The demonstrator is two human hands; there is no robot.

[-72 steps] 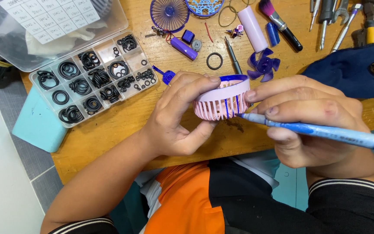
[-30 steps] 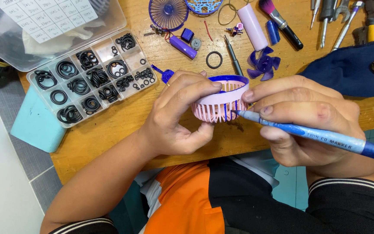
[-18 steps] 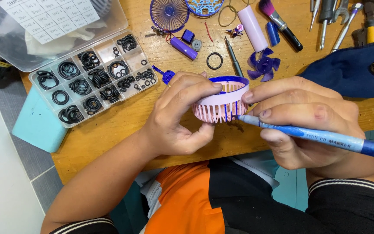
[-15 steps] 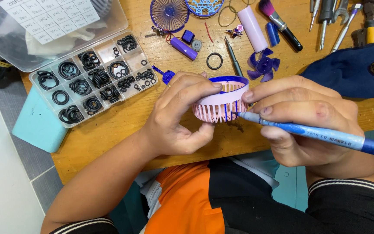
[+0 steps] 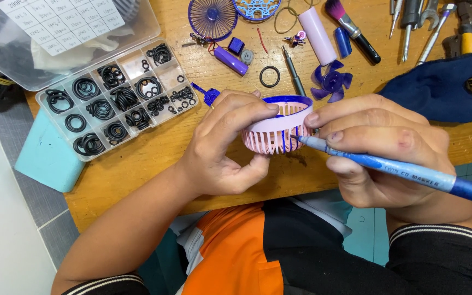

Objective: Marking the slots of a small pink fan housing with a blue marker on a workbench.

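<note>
Above the wooden bench edge [image 5: 137,175], the left hand [image 5: 219,147] grips a pink ribbed plastic fan cage [image 5: 274,131], a few ribs blue, most pink, while the right hand [image 5: 378,147] pinches a blue marker pen [image 5: 400,170] against it.

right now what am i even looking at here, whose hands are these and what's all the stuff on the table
One camera, worn on a person's head, looks down at that person's own two bare hands over a wooden table. The left hand grips a pink fan cage with a purple rim. The right hand holds a blue marker pen, its tip against the cage's ribs. On the table lie a clear box of black rubber rings, a purple fan blade, a purple round grille, a dark blue cloth and hand tools.
</note>
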